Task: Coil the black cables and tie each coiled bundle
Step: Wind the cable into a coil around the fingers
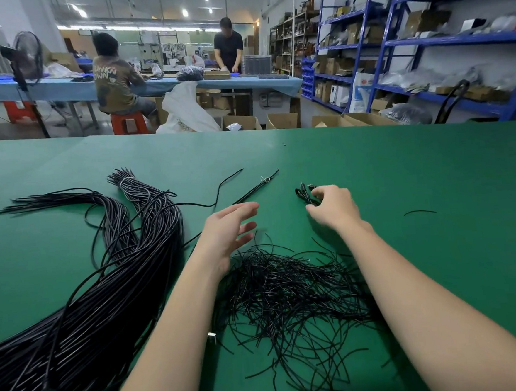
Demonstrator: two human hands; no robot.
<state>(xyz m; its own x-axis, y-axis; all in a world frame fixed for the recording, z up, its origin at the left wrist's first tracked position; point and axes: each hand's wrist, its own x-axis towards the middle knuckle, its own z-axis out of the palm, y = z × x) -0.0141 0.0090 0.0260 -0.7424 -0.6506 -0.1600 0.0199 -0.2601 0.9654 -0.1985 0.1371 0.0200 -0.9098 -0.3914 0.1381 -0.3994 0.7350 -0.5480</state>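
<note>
Right hand [335, 206] at frame centre, fingers curled, pinching a small coiled cable bundle [306, 195] on the green table [401, 170]. Left hand [228, 231] just beside it, fingers spread, holding nothing. Long black cables [113, 284] fill the lower left (far end bound with a white tie). Loose tie strips [288, 294] lie heaped at lower centre. Cardboard boxes [282, 121] sit past the table edge; contents unclear.

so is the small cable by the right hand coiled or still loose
Coiled: the small cable sits as a compact looped bundle under the right hand fingertips. Cannot tell whether it is tied.
</note>
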